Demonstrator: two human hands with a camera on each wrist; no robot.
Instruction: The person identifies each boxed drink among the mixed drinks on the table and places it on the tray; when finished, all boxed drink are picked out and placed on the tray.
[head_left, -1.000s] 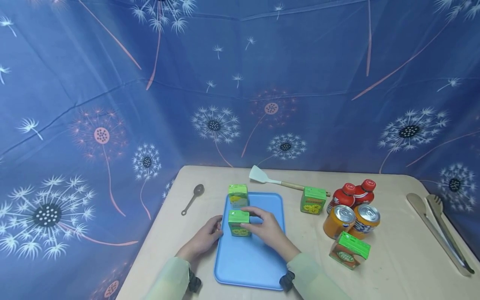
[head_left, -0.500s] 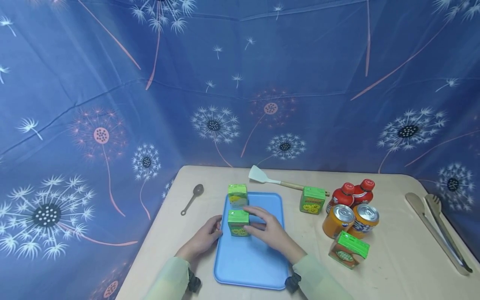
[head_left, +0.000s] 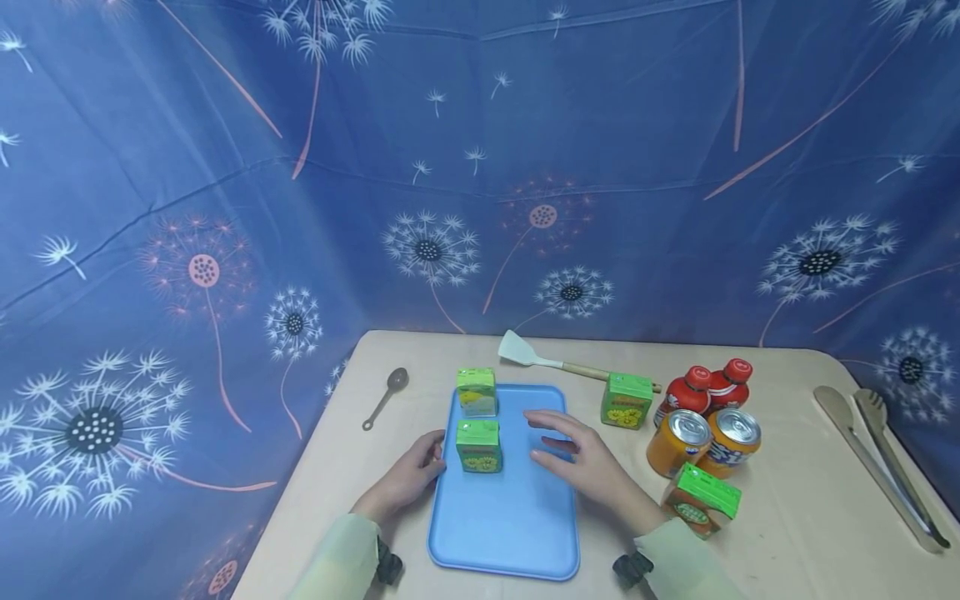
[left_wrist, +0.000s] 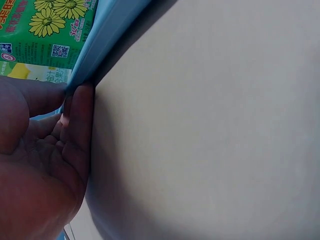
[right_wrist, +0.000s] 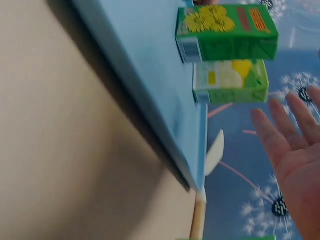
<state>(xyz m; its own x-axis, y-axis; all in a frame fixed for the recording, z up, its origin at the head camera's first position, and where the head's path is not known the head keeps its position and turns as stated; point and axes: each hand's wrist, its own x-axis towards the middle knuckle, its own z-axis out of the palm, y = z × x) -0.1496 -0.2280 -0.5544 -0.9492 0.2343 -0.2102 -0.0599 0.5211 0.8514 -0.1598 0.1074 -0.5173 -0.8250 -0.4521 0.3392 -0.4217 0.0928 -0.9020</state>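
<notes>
On the left side of the blue tray (head_left: 510,525), a green drink carton with yellow flowers (head_left: 479,447) stands upright. Behind it is a lighter green carton with yellow fruit (head_left: 477,392). My left hand (head_left: 408,477) pinches the tray's left rim (left_wrist: 92,55) between thumb and fingers, as the left wrist view shows. Over the tray's right side, my right hand (head_left: 588,467) holds nothing, its fingers spread and apart from both cartons. The right wrist view shows its open palm (right_wrist: 300,175) beside the flowered carton (right_wrist: 227,32).
To the right are another flowered carton (head_left: 626,402), two red-capped bottles (head_left: 684,392), two orange cans (head_left: 677,446) and a brown-green carton (head_left: 699,500). A spatula (head_left: 558,362) lies behind the tray, a spoon (head_left: 386,400) at left, a wooden spoon (head_left: 862,454) and fork (head_left: 888,442) far right.
My right hand has let go of the flowered carton and moved away to the right. The carton stays upright on the tray. The left hand has kept its place at the rim.
</notes>
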